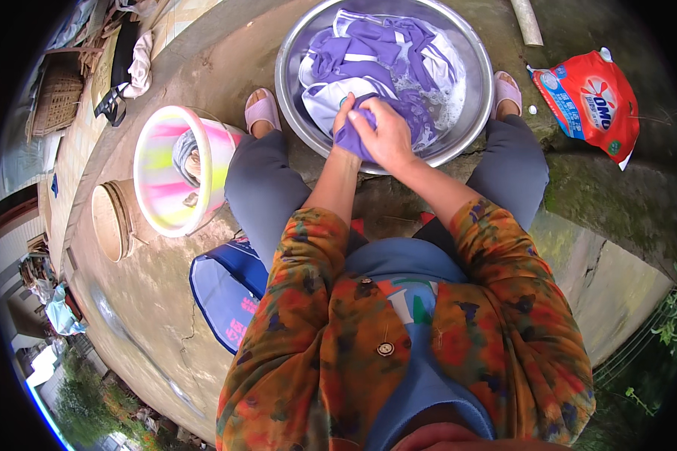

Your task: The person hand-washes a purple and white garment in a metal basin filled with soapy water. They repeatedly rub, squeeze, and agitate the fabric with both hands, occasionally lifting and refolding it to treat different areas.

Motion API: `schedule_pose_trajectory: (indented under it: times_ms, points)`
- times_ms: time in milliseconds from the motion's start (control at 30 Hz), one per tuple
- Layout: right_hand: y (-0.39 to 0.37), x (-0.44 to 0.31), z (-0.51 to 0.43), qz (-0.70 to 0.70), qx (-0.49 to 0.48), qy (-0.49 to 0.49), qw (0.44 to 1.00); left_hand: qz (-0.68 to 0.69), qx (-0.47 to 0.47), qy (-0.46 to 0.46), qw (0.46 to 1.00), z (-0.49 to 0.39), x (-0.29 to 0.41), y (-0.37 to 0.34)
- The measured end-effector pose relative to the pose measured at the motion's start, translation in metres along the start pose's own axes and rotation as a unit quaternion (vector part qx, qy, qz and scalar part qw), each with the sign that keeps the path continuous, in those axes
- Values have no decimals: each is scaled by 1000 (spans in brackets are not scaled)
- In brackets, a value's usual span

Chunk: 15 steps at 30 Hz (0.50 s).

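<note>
Purple and white clothing (366, 53) lies wet in a round metal basin (481, 67) between my feet. Suds (450, 107) gather along the basin's right side. My left hand (344, 121) grips a bunched part of the purple cloth at the near rim. Pressed close beside it, my right hand (388, 132) holds the same bunch, its thumb and fingers wrapped over the fabric. A fold of purple cloth (356, 141) shows between the two hands and hangs toward my left wrist. The cloth under my palms is hidden.
A pink and yellow bucket (172, 113) with cloth inside stands at left, near a beige bucket (110, 222) and a dark blue container (225, 299). On the right lie a red OMO detergent bag (598, 107), a small white cap (532, 110) and a pipe end (527, 25).
</note>
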State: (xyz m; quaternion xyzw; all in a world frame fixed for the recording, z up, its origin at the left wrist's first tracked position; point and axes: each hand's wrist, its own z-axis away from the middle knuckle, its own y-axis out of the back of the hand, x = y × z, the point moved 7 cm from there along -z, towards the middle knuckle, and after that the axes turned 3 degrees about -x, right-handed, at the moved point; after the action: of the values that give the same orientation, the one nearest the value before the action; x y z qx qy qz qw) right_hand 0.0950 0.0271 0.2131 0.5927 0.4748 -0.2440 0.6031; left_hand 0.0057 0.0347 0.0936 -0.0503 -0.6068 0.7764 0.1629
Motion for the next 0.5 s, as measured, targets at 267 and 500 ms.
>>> schedule_pose_trajectory:
  times_ms: [267, 500]
  points:
    - [12, 29, -26, 171, -28, -81, 982, -153, 226, -81, 959, 15, -32, -1]
    - [14, 133, -20, -49, 103, -249, 962, -146, 200, -98, 964, 20, -17, -27]
